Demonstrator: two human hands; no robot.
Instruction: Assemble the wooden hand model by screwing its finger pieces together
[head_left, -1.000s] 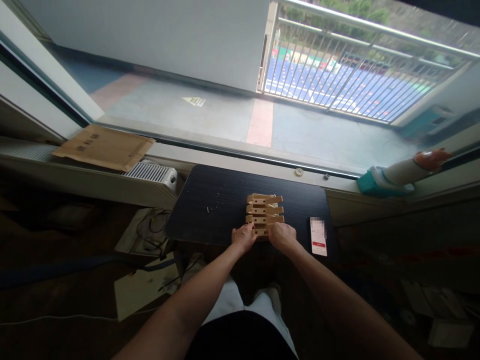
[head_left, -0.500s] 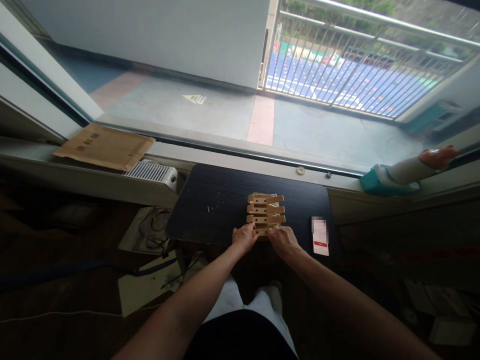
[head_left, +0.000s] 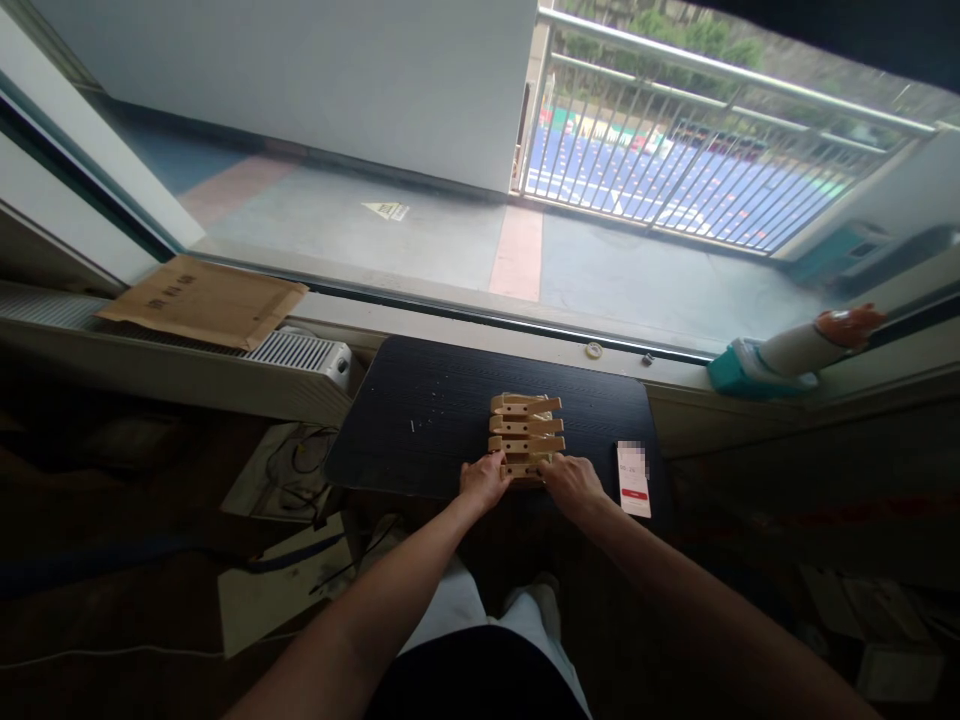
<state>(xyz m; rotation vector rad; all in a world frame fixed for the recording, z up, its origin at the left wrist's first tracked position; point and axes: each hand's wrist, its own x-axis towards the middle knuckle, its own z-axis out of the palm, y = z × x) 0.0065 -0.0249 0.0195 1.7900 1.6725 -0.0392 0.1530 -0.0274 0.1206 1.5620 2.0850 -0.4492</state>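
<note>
A row of light wooden pieces (head_left: 526,430), lying side by side like several flat slats, rests near the front of a small black table (head_left: 420,410). My left hand (head_left: 484,481) is closed on the left end of the nearest slat. My right hand (head_left: 570,480) is closed on the right end of that same slat. Both hands sit at the table's front edge, and the nearest slat is mostly hidden between them.
A phone (head_left: 634,478) lies on the table right of my right hand. A brown envelope (head_left: 201,301) rests on a radiator (head_left: 300,350) at the left. A teal-based object (head_left: 787,355) sits on the sill at the right. Cables and papers (head_left: 289,575) lie on the floor.
The view has shifted slightly; my hands stay on the nearest wooden piece with no clear movement of the stack.
</note>
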